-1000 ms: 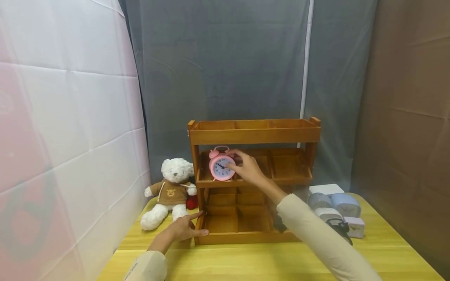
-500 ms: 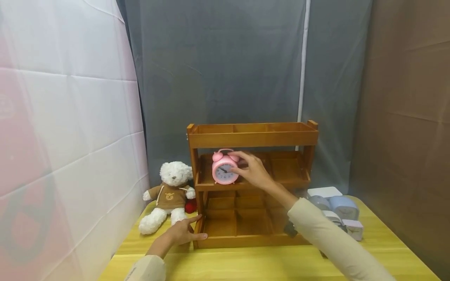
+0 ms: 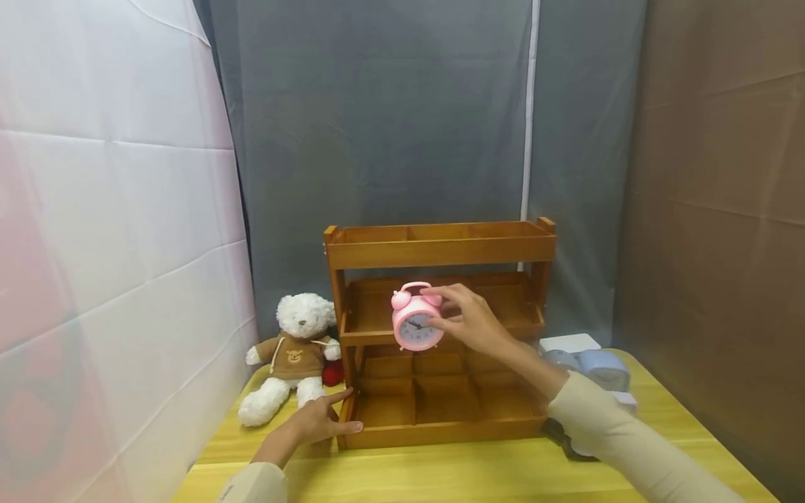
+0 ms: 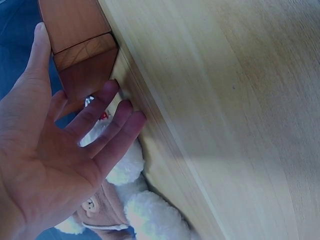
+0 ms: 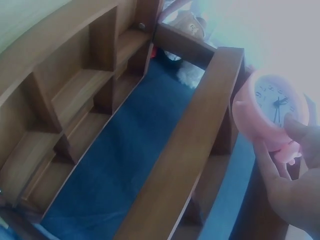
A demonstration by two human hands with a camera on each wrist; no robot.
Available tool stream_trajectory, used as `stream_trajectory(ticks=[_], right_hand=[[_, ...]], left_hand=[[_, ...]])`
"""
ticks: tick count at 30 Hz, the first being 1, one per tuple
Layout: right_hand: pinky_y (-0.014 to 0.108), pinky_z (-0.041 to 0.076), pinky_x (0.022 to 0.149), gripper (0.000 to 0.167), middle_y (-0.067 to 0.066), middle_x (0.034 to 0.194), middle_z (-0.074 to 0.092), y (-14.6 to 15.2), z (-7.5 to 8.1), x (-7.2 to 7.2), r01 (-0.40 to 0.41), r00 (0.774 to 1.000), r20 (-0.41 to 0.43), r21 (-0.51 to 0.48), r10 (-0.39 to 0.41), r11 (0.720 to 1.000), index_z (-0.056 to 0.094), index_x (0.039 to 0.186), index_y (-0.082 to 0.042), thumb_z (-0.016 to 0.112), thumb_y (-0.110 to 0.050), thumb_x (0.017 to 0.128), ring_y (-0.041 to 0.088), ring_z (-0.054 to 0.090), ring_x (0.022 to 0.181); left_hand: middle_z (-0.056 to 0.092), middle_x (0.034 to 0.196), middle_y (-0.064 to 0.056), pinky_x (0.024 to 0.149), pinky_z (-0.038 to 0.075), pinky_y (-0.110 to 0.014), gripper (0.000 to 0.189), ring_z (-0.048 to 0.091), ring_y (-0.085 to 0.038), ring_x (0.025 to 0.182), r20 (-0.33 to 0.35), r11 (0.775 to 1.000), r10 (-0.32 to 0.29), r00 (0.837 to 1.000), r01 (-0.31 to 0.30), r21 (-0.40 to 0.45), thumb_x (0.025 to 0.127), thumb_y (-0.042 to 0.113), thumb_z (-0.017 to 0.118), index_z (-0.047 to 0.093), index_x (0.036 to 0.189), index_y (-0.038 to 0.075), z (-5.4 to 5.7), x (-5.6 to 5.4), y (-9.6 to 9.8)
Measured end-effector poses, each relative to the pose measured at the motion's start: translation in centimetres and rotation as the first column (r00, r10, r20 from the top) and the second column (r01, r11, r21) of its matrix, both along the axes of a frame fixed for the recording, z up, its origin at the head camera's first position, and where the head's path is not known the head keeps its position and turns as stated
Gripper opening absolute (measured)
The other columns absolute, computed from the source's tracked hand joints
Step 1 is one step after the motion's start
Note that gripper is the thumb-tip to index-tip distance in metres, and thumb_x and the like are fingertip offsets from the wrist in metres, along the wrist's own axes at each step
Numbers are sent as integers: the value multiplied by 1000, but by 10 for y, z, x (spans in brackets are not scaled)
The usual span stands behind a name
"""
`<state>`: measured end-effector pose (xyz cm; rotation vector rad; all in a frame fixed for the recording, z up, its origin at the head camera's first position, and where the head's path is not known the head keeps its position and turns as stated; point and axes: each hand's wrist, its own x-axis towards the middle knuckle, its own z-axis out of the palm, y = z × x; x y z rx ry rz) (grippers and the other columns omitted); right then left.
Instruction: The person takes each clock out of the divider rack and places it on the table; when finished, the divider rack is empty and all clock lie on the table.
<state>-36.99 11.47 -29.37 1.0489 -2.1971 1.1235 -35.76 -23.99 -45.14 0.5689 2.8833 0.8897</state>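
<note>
My right hand [image 3: 476, 320] pinches a pink twin-bell alarm clock [image 3: 414, 334] between thumb and fingers, at its right side and bell. The clock is off the shelf, in front of the middle tier's left part, its dial facing me. In the right wrist view, the thumb lies on the face of the clock [image 5: 246, 119]. The wooden three-tier shelf [image 3: 440, 256] stands upright on the table. My left hand [image 3: 309, 423] touches its lower left corner, thumb at the front and index finger along the side. In the left wrist view, the other fingers of that hand [image 4: 55, 160] are loosely extended.
A white teddy bear [image 3: 295, 356] in a brown hoodie sits left of the shelf, with a red item [image 3: 332, 373] beside it. Several more clocks, among them a blue one [image 3: 604, 370], stand on the table [image 3: 440, 475] at the right, partly behind my right sleeve.
My right hand has brought the pink alarm clock out of the middle tier's left compartment, toward me and slightly right and down. My left hand stays at the shelf's corner. The head view has shifted slightly.
</note>
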Motion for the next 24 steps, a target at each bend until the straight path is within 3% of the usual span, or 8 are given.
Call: stream_trajectory(ticks=[9,15,24], right_hand=[[34,61,80,52,14,119,63,30,-9,13,21,1000,7,18,-21,1000,68,135,-9,85,-7,86,33,71,102],[38,61,81,50,11,116,64,57,-18,22,82,996,-23,58,-81,995,69,132,-10,86,-9,85,32,72,102],[32,61,80,49,6,120,63,103,-25,40,119,991,43,91,-123,989,69,135,-15,84,-14,89,29,72,101]], left_hand=[[72,86,-5,78,57,-46,91,65,-17,78,7,999,39,999,-39,-33,86,51,83,46,155,4,-1,0,-2],[71,85,-4,77,57,-46,91,64,-17,77,9,999,36,999,-36,-32,87,51,82,46,156,4,0,1,0],[71,85,-4,77,57,-46,92,64,-17,77,3,999,31,1000,-31,-36,86,52,82,46,155,3,-2,-2,1]])
